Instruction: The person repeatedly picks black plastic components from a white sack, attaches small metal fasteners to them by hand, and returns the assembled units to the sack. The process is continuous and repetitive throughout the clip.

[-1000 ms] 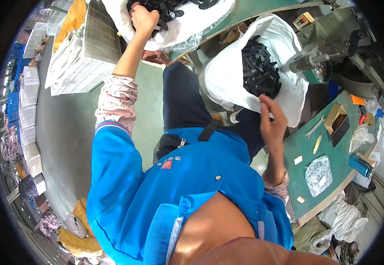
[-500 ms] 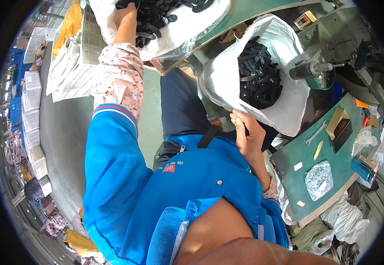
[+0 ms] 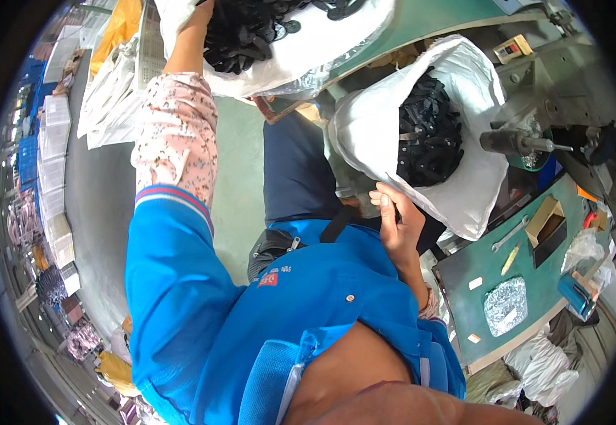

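My left hand (image 3: pixel 196 30) reaches to the near left side of a heap of flat black parts (image 3: pixel 255 32) on a white sack (image 3: pixel 308 46) laid over the bench. Its fingers run out at the top of the picture and hide behind the sack and parts, so their pose cannot be seen. Beside the rim of a second, upright white sack (image 3: pixel 365 131), my right hand (image 3: pixel 401 225) is closed, thumb against curled fingers. Whatever may be between those fingers is hidden. More black parts (image 3: pixel 428 134) fill this second sack.
Right of the sack stands a machine with a metal spindle (image 3: pixel 517 142) and a green bowl of small metal pieces (image 3: pixel 533 157). A green worktop (image 3: pixel 457 276) carries a wrench (image 3: pixel 510 234), an open cardboard box (image 3: pixel 545 221) and a silvery packet (image 3: pixel 506 306). White crates (image 3: pixel 113 117) stand left.
My left hand has moved up and left, further out of the picture. The view has shifted slightly, so the sacks and bench appear further right. My right hand stays closed beside the sack rim.
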{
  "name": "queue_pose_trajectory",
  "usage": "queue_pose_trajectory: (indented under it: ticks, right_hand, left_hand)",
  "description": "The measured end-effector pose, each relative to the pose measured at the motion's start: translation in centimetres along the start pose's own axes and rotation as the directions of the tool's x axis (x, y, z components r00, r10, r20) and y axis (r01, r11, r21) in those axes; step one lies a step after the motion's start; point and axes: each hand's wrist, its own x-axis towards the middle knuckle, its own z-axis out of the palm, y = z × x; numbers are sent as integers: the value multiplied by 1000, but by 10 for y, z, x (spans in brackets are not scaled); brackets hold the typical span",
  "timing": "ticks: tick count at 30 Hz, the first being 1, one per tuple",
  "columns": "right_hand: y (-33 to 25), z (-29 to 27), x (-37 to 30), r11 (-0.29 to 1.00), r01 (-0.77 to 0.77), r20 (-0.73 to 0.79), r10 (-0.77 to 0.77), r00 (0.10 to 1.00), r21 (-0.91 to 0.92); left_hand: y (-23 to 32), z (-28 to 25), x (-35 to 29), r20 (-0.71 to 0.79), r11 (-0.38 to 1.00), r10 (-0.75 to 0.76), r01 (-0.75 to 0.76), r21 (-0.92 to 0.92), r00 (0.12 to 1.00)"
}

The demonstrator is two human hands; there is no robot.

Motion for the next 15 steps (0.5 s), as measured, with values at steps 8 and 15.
queue_pose_trajectory:
  ticks: [8,15]
  right_hand:
    - [-11,8,1,997,81,49,-80,996,-10]
    - [14,-2,-9,998,-62,3,62,998,26]
  left_hand:
    - [26,0,-27,14,1000,2,-2,13,1000]
    - [137,-8,-123,-14,922,124,-110,371,992]
